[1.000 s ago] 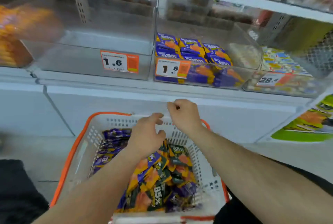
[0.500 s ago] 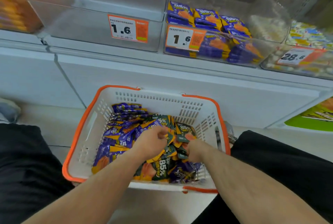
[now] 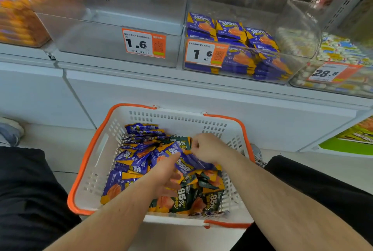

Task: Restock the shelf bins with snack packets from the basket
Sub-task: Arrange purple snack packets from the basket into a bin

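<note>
A white basket with an orange rim (image 3: 96, 145) stands on the floor between my knees, holding several purple and dark green snack packets (image 3: 129, 170). My right hand (image 3: 210, 148) is curled over the pile and grips a purple packet (image 3: 191, 163) lifted off it. My left hand (image 3: 167, 170) touches the same packet from below, fingers loosely bent. On the shelf above, a clear bin (image 3: 113, 49) with a 1.6 tag holds nothing I can see. The clear bin (image 3: 298, 28) to its right holds rows of purple packets (image 3: 232, 30).
More bins flank these: orange packets at far left (image 3: 18, 20), mixed sweets at right with a 28.8 tag (image 3: 331, 72). A white cabinet front (image 3: 181, 97) rises behind the basket. A shoe (image 3: 10, 129) lies at left. My dark-clad legs sit on both sides.
Both hands came down from the shelf edge into the basket. My right hand has since lifted a purple packet from the pile, and the left moved under it.
</note>
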`<state>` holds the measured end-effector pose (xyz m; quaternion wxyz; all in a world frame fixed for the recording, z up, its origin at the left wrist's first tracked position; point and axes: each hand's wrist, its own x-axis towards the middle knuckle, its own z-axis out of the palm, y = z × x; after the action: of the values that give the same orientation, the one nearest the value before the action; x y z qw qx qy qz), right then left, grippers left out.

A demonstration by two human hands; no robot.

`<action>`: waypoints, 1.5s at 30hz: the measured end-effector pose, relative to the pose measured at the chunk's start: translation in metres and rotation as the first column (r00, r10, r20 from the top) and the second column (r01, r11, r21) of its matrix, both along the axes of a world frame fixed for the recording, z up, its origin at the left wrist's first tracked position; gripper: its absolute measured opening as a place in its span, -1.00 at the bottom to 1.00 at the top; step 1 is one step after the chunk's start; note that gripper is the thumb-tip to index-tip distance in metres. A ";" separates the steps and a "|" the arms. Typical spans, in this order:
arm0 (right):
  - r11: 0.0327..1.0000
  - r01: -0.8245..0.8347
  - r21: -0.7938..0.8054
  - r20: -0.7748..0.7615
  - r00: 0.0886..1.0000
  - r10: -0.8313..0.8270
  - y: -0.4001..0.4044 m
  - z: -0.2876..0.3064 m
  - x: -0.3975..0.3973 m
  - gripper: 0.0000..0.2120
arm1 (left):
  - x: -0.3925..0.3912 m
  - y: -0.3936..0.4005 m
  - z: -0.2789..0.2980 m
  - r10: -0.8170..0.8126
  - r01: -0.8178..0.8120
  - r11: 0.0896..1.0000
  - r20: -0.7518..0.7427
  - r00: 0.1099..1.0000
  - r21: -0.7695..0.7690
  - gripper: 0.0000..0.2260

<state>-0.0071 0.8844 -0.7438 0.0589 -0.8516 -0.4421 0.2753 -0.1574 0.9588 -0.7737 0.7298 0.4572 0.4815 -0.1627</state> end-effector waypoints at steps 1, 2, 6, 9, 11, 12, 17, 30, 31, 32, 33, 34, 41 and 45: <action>0.996 -0.035 0.077 0.006 0.999 0.034 0.004 0.005 -0.004 -0.86 | 0.001 0.002 0.001 0.104 -0.098 0.986 0.040 0.994 -0.134 -0.49; 0.986 -0.079 0.146 0.015 0.997 0.077 0.008 0.011 -0.011 -0.88 | 0.002 0.005 0.001 0.227 -0.198 0.946 0.088 0.970 -0.257 -0.44; 0.940 -0.209 0.271 -0.009 0.976 0.220 0.021 0.028 -0.030 -0.95 | 0.012 0.016 0.018 0.528 -0.450 0.843 0.293 0.797 -0.296 -0.71; 0.944 -0.142 0.299 -0.021 0.988 0.155 0.023 0.037 -0.030 -0.83 | 0.015 0.023 0.033 0.485 -0.482 0.869 0.383 0.786 -0.110 -0.80; 0.939 -0.084 0.334 0.011 0.996 0.085 0.021 0.047 -0.026 -0.71 | 0.018 0.027 0.045 0.426 -0.448 0.892 0.448 0.786 -0.061 -0.80; 0.938 -0.070 0.338 0.053 0.997 0.055 0.020 0.053 -0.023 -0.67 | 0.020 0.029 0.052 0.393 -0.429 0.902 0.478 0.786 -0.036 -0.78; 0.890 -0.003 0.456 0.221 0.969 -0.110 0.021 0.082 -0.010 -0.52 | 0.044 0.027 0.099 0.155 -0.312 0.931 0.568 0.808 0.191 -0.75; 0.494 0.245 0.834 0.064 0.846 -0.530 0.020 0.186 0.103 -0.65 | 0.161 0.044 0.225 -0.346 -0.343 0.612 0.631 0.694 0.713 -0.58; 0.512 0.284 0.811 0.072 0.820 -0.568 0.023 0.193 0.120 -0.64 | 0.172 0.049 0.229 -0.375 -0.381 0.517 0.603 0.704 0.767 -0.63; 0.548 0.299 0.781 0.113 0.795 -0.596 0.025 0.200 0.137 -0.61 | 0.183 0.055 0.232 -0.402 -0.392 0.424 0.557 0.726 0.817 -0.69; 0.596 0.306 0.742 0.170 0.775 -0.609 0.029 0.205 0.154 -0.58 | 0.194 0.062 0.234 -0.435 -0.373 0.321 0.485 0.758 0.871 -0.76; 0.643 0.321 0.695 0.221 0.756 -0.616 0.034 0.209 0.172 -0.54 | 0.205 0.068 0.236 -0.467 -0.322 0.221 0.390 0.793 0.921 -0.78; 0.796 0.459 0.394 0.515 0.607 -0.605 0.074 0.199 0.284 -0.25 | 0.246 0.095 0.215 -0.473 -0.029 0.095 0.071 0.878 0.995 -0.73; 0.863 0.450 0.230 0.615 0.620 -0.487 0.090 0.180 0.314 -0.25 | 0.246 0.100 0.212 -0.452 -0.047 0.184 0.127 0.883 0.982 -0.68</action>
<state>0.3073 0.9746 -0.5634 -0.0073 -0.9759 -0.2041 -0.0772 0.0884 1.0589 -0.5622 0.3309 0.8934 0.2509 0.1716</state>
